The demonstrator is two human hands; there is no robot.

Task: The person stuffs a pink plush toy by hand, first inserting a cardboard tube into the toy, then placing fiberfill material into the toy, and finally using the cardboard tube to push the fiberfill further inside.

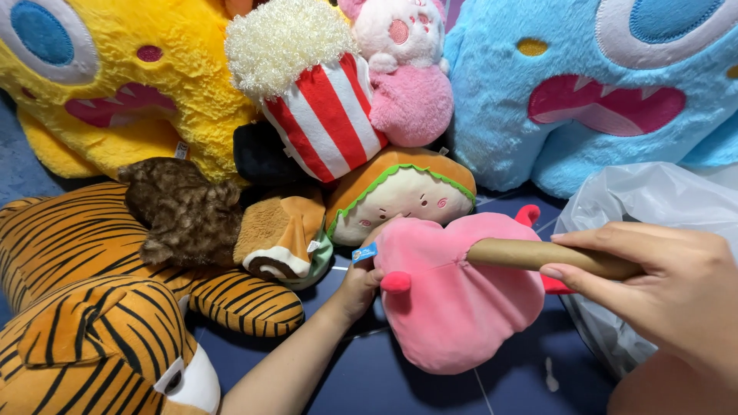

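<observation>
Bright even light, soft shadows, sharp focus.

A flat pink plush toy (453, 296) lies over the dark blue floor, gripped at its left edge. A brown cardboard tube (538, 256) pokes into its top seam, lying nearly level

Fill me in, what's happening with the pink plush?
A person's left hand grips the edge of a pink plush by its tag, while the right hand holds a cardboard tube pushed into an opening in it. Other plush toys are piled around, and a plastic bag lies to the right.
</observation>
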